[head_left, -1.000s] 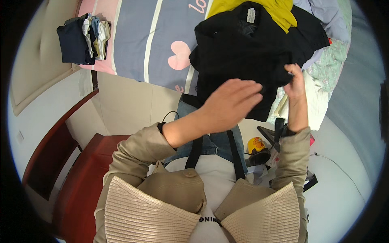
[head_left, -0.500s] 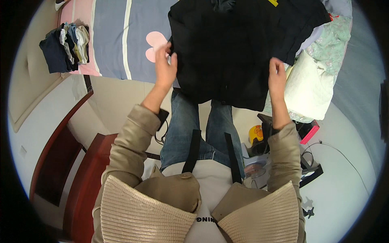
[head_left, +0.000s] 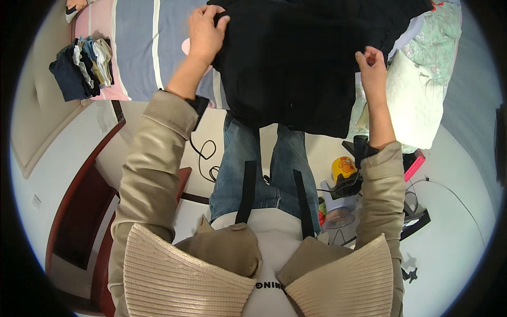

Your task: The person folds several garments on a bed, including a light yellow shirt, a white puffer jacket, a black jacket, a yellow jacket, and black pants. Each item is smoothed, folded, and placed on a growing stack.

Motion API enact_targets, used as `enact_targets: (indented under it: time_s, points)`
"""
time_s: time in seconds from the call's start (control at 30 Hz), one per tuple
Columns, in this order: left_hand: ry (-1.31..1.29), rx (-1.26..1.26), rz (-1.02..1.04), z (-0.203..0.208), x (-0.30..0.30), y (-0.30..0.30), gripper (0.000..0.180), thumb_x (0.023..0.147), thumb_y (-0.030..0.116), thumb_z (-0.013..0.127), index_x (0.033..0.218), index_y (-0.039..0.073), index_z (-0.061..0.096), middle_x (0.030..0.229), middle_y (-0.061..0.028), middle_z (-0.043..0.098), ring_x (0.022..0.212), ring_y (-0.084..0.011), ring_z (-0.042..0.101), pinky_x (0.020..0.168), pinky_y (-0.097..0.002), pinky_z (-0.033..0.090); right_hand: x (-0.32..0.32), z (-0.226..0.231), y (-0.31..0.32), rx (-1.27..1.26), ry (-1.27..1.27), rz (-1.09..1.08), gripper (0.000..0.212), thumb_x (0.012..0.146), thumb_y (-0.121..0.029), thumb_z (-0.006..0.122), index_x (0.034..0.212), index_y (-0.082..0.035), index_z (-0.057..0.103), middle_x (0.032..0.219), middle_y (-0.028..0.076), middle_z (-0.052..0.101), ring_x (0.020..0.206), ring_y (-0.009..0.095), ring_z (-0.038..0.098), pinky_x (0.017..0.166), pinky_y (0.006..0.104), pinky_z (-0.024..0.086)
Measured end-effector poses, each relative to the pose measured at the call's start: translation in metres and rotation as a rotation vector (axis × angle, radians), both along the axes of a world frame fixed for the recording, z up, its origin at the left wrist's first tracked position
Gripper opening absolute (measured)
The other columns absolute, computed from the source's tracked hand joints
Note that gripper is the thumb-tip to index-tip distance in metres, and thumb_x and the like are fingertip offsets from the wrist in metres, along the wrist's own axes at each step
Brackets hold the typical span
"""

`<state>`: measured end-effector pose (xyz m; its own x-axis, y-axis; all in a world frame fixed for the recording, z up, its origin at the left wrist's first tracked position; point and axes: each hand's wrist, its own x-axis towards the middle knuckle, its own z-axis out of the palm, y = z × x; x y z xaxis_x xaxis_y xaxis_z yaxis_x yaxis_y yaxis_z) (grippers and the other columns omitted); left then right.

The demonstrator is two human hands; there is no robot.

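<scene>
The black garment is laid across the bed, its lower part overhanging the near edge. Its left edge is pinched by the left hand; at its right edge, the right hand is held in a pinching shape, but whether fabric is caught cannot be told. Creases could be caused by uneven pulling, or slippage by the overhanging weight. To the right, white cloth is seen; far left, folded clothes.

Bed beneath black garment, folded clothes
</scene>
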<state>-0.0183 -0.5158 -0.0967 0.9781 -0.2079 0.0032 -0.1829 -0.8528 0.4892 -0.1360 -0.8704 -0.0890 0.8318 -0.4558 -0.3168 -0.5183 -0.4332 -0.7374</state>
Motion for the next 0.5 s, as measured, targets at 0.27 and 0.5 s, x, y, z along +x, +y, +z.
enact_targets:
  time_s: [0.27,0.5]
  points:
    - [0.301,-0.146,0.438,-0.05,-0.143,0.056,0.045,0.077,0.016,0.063,0.11,-0.005,0.041,0.099,-0.0207,0.048,0.097,-0.0335,0.048,0.087,-0.0405,0.038,-0.181,-0.042,0.005,0.09,0.348,-0.139,0.047,0.08,-0.025,0.067,0.11,0.005,0.047,0.099,0.014,0.053,0.094,0.021,0.052,0.087,0.0324,0.041]
    - [0.908,-0.558,0.305,-0.109,-0.245,0.054,0.06,0.077,0.015,0.068,0.124,-0.003,0.034,0.118,-0.0169,0.05,0.115,-0.025,0.045,0.098,-0.037,0.034,-0.232,-0.066,-0.005,0.102,0.639,0.0,0.054,0.073,-0.016,0.072,0.117,0.001,0.044,0.106,0.019,0.05,0.098,0.027,0.05,0.088,0.0356,0.041]
